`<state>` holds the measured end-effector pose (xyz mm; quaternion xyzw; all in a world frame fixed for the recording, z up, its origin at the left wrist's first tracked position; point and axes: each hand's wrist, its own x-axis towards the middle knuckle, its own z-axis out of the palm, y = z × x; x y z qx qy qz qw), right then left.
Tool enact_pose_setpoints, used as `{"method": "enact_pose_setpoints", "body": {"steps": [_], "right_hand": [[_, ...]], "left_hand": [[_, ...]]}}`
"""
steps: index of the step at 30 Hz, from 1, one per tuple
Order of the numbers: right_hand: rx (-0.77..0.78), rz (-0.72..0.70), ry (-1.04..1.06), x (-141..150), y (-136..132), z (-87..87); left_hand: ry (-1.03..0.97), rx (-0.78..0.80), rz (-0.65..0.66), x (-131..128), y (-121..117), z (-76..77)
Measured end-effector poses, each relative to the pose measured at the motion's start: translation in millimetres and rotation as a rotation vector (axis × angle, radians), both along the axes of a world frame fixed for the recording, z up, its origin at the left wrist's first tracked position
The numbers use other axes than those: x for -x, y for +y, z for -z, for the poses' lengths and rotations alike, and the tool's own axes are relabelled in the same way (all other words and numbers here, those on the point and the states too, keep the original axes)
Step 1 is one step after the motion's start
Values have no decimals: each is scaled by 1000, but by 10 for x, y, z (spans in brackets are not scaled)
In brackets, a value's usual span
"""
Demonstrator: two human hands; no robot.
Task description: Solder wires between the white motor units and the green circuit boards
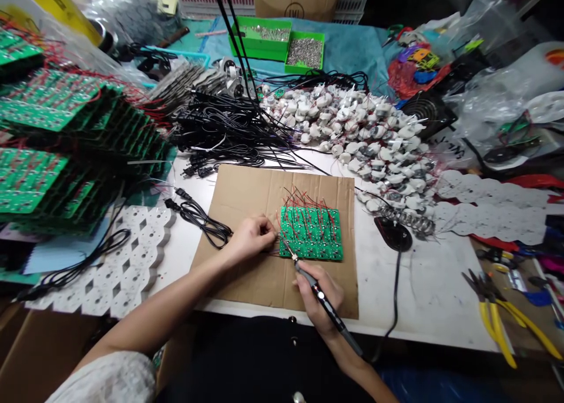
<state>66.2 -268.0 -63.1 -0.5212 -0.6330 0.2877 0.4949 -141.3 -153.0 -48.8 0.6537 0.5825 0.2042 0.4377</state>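
A green circuit board panel [311, 234] with rows of red and black wires lies on a sheet of brown cardboard [247, 191]. My right hand [321, 294] grips a soldering iron [324, 300] like a pen, and its tip reaches the left part of the board. Beside the board's left edge, my left hand [253, 236] is closed in a pinch on a thin wire; the fingers partly hide it. A black power cord [205, 222] lies coiled by my left wrist, its far end hidden under the hand.
Stacked wired boards [53, 103] rise at left above white perforated panels [110, 265]. Black cords [220, 124] and a heap of white round parts [352, 121] lie behind. Green bins [305, 51] hold small metal parts. An iron stand [394, 229] and yellow-handled pliers [496, 326] are at right.
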Motion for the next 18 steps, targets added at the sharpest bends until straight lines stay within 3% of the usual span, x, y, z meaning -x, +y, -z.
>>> {"method": "enact_pose_setpoints", "body": {"steps": [7, 18], "right_hand": [[-103, -47, -60, 11, 18, 6], [-40, 25, -25, -15, -13, 19]], "left_hand": [[-34, -20, -14, -10, -17, 2], [-50, -23, -34, -18, -21, -16]]}}
